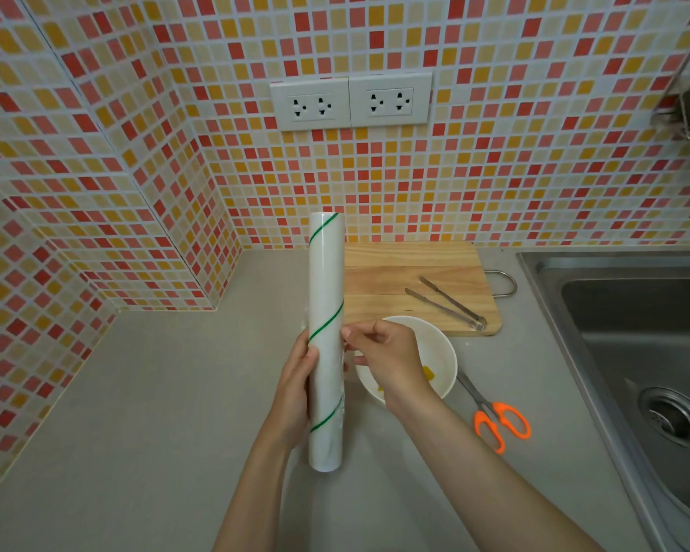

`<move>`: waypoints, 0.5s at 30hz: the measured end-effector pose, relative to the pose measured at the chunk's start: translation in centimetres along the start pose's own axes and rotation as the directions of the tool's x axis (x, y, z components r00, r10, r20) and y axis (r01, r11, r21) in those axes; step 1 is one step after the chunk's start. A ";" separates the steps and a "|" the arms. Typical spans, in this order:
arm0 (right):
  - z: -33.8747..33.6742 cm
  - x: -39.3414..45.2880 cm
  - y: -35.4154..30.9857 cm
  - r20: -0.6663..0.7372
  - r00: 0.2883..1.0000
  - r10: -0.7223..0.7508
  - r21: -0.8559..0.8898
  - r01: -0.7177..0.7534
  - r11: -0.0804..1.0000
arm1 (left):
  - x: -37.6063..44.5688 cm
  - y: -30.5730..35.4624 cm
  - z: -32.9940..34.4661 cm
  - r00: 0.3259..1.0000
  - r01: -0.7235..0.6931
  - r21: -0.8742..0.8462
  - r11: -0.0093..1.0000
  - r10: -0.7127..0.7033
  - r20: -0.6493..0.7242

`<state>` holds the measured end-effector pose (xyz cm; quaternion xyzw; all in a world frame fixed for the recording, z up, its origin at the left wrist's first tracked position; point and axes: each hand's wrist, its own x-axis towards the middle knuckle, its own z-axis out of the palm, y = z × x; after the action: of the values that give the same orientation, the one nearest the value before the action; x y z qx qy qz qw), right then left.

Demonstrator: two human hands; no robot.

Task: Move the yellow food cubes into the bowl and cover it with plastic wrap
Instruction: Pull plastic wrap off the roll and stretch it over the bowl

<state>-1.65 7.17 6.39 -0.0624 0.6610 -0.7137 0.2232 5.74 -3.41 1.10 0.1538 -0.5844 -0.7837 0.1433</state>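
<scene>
My left hand (295,388) grips a white plastic wrap roll (326,280) with a green spiral stripe, held upright above the counter. My right hand (383,352) pinches at the roll's right side, fingertips on the film edge. Behind that hand sits a white bowl (441,352) on the counter. Yellow food cubes (429,373) lie inside it, partly hidden by my right wrist.
A wooden cutting board (407,272) with metal tongs (449,304) lies behind the bowl. Orange-handled scissors (498,422) rest to the bowl's right. A steel sink (634,336) fills the right side. Tiled walls close the left and back.
</scene>
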 end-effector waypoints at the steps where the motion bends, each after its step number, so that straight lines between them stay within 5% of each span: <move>1: -0.1 0.0 0.0 -0.013 1.000 -0.008 -0.011 0.008 1.000 | 0.0 0.0 -0.1 1.000 -0.001 0.016 1.000 0.001 0.005; 10: 1.0 -0.1 -0.9 0.184 0.979 -0.092 -0.285 0.142 0.948 | 0.7 1.5 -0.5 0.998 -0.045 0.071 0.996 0.048 -0.041; 15: 1.8 -0.9 -1.4 0.220 0.957 -0.190 -0.186 0.232 0.955 | 0.7 2.6 0.3 0.982 0.024 0.094 0.995 -0.006 -0.189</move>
<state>-0.46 5.89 8.16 -0.2273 0.6962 -0.6501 0.2026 5.11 -4.19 3.62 0.2383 -0.6040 -0.7378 0.1844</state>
